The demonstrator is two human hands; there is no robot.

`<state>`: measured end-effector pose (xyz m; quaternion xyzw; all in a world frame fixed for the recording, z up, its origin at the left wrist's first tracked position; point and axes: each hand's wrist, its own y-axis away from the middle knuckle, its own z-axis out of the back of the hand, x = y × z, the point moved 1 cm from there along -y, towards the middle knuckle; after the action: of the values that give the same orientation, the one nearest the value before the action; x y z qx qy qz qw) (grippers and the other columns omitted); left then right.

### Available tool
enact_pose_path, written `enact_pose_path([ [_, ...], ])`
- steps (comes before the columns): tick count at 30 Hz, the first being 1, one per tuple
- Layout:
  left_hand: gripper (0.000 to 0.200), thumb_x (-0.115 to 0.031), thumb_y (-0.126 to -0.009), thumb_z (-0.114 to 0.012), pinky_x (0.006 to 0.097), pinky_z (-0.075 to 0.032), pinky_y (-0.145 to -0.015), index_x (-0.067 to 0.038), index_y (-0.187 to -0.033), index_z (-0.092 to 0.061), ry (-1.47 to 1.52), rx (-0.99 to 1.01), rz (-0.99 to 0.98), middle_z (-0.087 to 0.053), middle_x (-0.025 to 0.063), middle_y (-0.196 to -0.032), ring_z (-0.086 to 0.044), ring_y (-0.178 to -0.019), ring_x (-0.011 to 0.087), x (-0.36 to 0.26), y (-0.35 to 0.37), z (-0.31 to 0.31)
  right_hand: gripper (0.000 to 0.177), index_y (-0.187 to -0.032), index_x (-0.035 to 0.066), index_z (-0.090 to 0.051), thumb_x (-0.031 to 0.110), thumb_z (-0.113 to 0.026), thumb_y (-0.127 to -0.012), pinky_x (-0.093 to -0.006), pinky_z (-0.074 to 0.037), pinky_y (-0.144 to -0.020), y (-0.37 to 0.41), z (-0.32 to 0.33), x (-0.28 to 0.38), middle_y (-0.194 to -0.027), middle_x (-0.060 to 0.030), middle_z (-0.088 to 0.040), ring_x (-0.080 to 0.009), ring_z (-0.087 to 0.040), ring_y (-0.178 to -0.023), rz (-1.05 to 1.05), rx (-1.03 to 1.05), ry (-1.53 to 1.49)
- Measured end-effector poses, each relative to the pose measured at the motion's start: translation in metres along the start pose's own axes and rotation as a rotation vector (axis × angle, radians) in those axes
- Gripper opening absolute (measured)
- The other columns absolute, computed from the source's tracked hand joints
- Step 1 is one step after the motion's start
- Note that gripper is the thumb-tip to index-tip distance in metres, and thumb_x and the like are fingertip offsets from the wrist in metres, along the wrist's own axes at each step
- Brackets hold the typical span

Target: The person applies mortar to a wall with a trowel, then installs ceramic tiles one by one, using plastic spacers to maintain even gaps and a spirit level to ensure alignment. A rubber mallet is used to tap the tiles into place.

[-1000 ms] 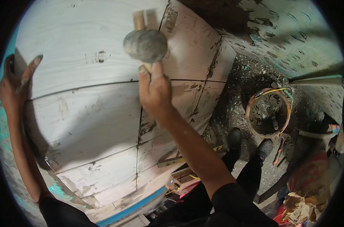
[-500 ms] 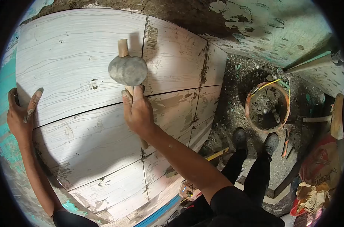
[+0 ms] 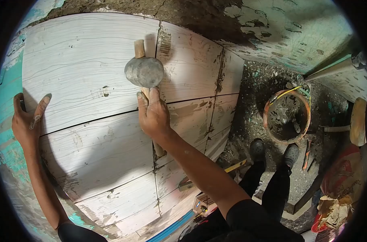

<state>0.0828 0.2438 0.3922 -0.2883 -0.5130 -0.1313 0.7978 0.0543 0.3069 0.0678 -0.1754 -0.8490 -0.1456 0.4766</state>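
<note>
My right hand (image 3: 154,115) is closed round the wooden handle of a mallet with a grey rounded head (image 3: 144,71). The head is over a large white wood-grain tile (image 3: 82,52), close to the upright joint; whether it touches the tile cannot be told. My left hand (image 3: 29,119) has its thumb and fingers apart at the left edge of the tiles, with grey smears on it. Dark joints separate this tile from the lower tile (image 3: 98,155) and the stained tile on the right (image 3: 187,64).
A round container (image 3: 266,117) with grey mix and a trowel stands on the rubble-strewn floor. Beside it lies a hammer (image 3: 306,151). A second mallet (image 3: 358,122), a sack (image 3: 341,177) and a yellow level (image 3: 235,165) are around my feet (image 3: 290,154).
The view has shifted slightly, so most things appear a little farther right. My right hand still grips the mallet, and my left hand stays at the tile edge.
</note>
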Motion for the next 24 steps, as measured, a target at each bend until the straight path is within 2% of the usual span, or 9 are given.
enact_pose_path([
  [3, 0.081, -0.059, -0.064, -0.071, 0.0414, -0.049, -0.080, 0.001, -0.115, -0.052, 0.049, 0.043, 0.023, -0.062, 0.0255, -0.100, -0.061, -0.097, 0.0361, -0.003, 0.000, 0.003, 0.032, -0.107, -0.005, -0.040, 0.018, -0.052, -0.089, -0.0455, -0.049, -0.060, -0.002, -0.001, 0.004, -0.078, -0.0267, -0.059, -0.0403, -0.061, -0.068, -0.032, 0.100, 0.103],
  [6, 0.083, -0.060, -0.063, -0.071, 0.0420, -0.049, -0.080, 0.001, -0.116, -0.052, 0.030, 0.015, 0.012, -0.062, 0.0257, -0.100, -0.061, -0.096, 0.0366, -0.005, 0.000, 0.005, 0.032, -0.106, -0.005, -0.040, 0.018, -0.053, -0.088, -0.0447, -0.049, -0.058, -0.007, 0.003, 0.009, -0.072, -0.0255, -0.060, -0.0395, -0.061, -0.065, -0.071, 0.108, 0.132],
  [9, 0.084, -0.060, -0.063, -0.072, 0.0423, -0.049, -0.081, 0.001, -0.117, -0.052, 0.020, 0.019, 0.032, -0.061, 0.0263, -0.103, -0.060, -0.099, 0.0373, -0.004, -0.001, 0.004, 0.031, -0.104, -0.005, -0.040, 0.018, -0.053, -0.088, -0.0443, -0.049, -0.056, -0.003, -0.004, 0.001, -0.067, -0.0249, -0.059, -0.0401, -0.061, -0.061, 0.122, -0.051, 0.047],
  [12, 0.086, -0.060, -0.063, -0.072, 0.0426, -0.048, -0.083, 0.002, -0.118, -0.051, 0.021, 0.040, 0.040, -0.060, 0.0269, -0.105, -0.059, -0.101, 0.0377, 0.000, -0.002, 0.000, 0.029, -0.102, -0.004, -0.041, 0.019, -0.053, -0.088, -0.0446, -0.048, -0.052, -0.002, -0.005, 0.003, -0.064, -0.0238, -0.058, -0.0402, -0.060, -0.058, 0.046, 0.013, 0.120],
  [18, 0.086, -0.061, -0.063, -0.071, 0.0414, -0.047, -0.085, 0.003, -0.117, -0.051, 0.011, 0.039, 0.024, -0.060, 0.0275, -0.106, -0.058, -0.103, 0.0378, -0.004, -0.002, 0.005, 0.026, -0.097, -0.004, -0.041, 0.018, -0.053, -0.089, -0.0447, -0.047, -0.050, 0.013, 0.000, 0.000, -0.059, -0.0205, -0.056, -0.0394, -0.059, -0.057, 0.121, -0.045, -0.002],
  [21, 0.085, -0.061, -0.063, -0.071, 0.0409, -0.048, -0.084, 0.004, -0.115, -0.051, 0.032, 0.075, 0.046, -0.060, 0.0275, -0.104, -0.059, -0.102, 0.0377, -0.005, -0.003, 0.005, 0.025, -0.095, -0.003, -0.041, 0.017, -0.053, -0.088, -0.0445, -0.047, -0.049, 0.011, 0.002, -0.001, -0.061, -0.0213, -0.056, -0.0397, -0.059, -0.057, 0.022, 0.054, 0.025],
  [24, 0.085, -0.062, -0.063, -0.071, 0.0412, -0.048, -0.083, 0.004, -0.114, -0.052, 0.026, 0.027, 0.007, -0.060, 0.0273, -0.103, -0.060, -0.100, 0.0373, -0.004, -0.001, 0.004, 0.024, -0.095, -0.003, -0.041, 0.017, -0.053, -0.088, -0.0443, -0.047, -0.049, 0.017, -0.001, -0.006, -0.062, -0.0223, -0.056, -0.0395, -0.059, -0.058, 0.139, -0.069, -0.003],
])
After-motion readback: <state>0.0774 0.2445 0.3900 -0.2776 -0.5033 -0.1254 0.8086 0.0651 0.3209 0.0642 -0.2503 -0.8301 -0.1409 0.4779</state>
